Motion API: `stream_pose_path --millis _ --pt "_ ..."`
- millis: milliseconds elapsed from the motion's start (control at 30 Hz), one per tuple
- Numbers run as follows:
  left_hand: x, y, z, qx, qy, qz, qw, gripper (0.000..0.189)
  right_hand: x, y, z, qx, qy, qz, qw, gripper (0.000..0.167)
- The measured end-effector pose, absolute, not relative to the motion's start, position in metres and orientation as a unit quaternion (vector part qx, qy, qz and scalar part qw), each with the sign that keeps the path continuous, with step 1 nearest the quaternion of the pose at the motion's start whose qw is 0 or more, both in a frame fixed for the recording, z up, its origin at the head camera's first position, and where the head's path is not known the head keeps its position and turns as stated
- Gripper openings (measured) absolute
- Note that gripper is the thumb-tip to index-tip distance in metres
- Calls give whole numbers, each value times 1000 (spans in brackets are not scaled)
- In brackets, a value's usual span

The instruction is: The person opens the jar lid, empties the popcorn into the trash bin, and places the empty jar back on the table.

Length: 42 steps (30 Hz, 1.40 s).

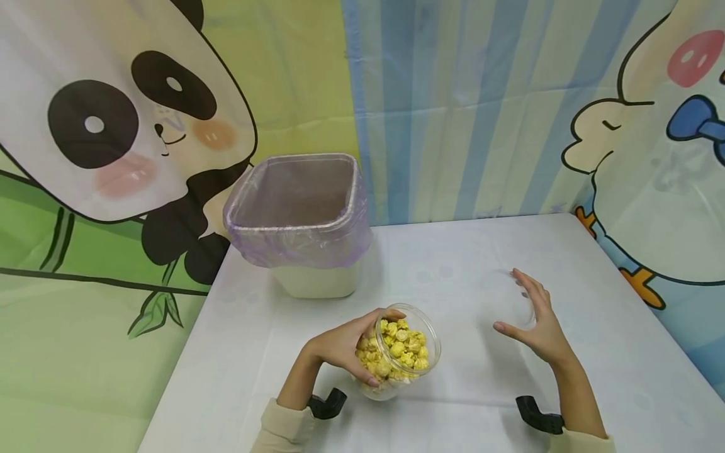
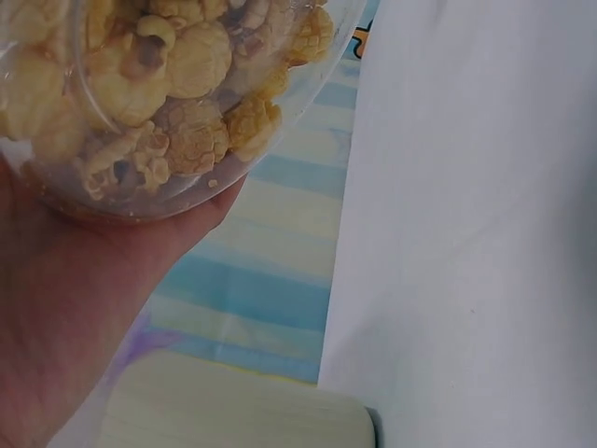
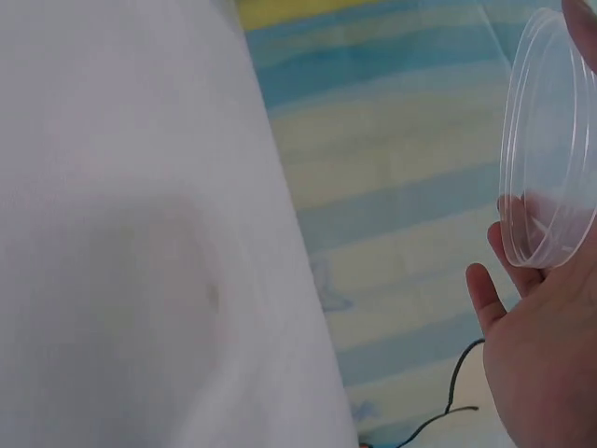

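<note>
My left hand point(image 1: 347, 343) grips a clear round jar point(image 1: 381, 394) from its left side, thumb in front and fingers behind. The jar leans to the right, its mouth uncovered, with yellow popcorn point(image 1: 403, 347) inside. In the left wrist view, popcorn pieces point(image 2: 191, 135) show through the clear wall above the palm. Over the right part of the table, my right hand point(image 1: 542, 330) holds a clear round lid point(image 3: 541, 149) by its edge between thumb and fingers. From the head view the lid is barely visible. A wide gap separates it from the jar.
Behind the jar, to the left, stands a cream bin point(image 1: 314, 283) lined with a translucent purple bag point(image 1: 300, 245). A white-covered table point(image 1: 453, 270) lies under both hands. Cartoon-printed curtains point(image 1: 442, 113) hang behind and along the sides.
</note>
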<state>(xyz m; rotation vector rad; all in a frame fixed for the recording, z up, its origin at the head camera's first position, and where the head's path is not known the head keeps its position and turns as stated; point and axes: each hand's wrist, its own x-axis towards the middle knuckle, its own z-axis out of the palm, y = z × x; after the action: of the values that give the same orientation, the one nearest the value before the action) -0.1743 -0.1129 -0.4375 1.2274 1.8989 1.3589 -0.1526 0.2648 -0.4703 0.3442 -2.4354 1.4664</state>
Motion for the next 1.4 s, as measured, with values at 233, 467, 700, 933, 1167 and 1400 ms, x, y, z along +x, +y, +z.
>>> stream_pose_path --millis 233,467,700,933,1167,1400 --pt "-174 -117 -432 445 705 498 240 100 -155 304 -496 36 -878 462 123 101" --pt "-175 -118 -432 443 706 500 235 102 -152 329 -514 -41 -911 398 95 107" --pt "-177 -116 -434 443 707 499 234 103 -152 342 -533 -76 -944 306 101 116" --pt "-178 -117 -435 442 708 498 234 104 -152 349 -542 -92 -956 267 85 118" --pt "-178 -116 -435 444 708 499 231 104 -151 349 -543 -102 -958 259 70 120" --pt "-178 -117 -436 443 706 502 230 102 -151 349 -540 -86 -960 261 56 125"
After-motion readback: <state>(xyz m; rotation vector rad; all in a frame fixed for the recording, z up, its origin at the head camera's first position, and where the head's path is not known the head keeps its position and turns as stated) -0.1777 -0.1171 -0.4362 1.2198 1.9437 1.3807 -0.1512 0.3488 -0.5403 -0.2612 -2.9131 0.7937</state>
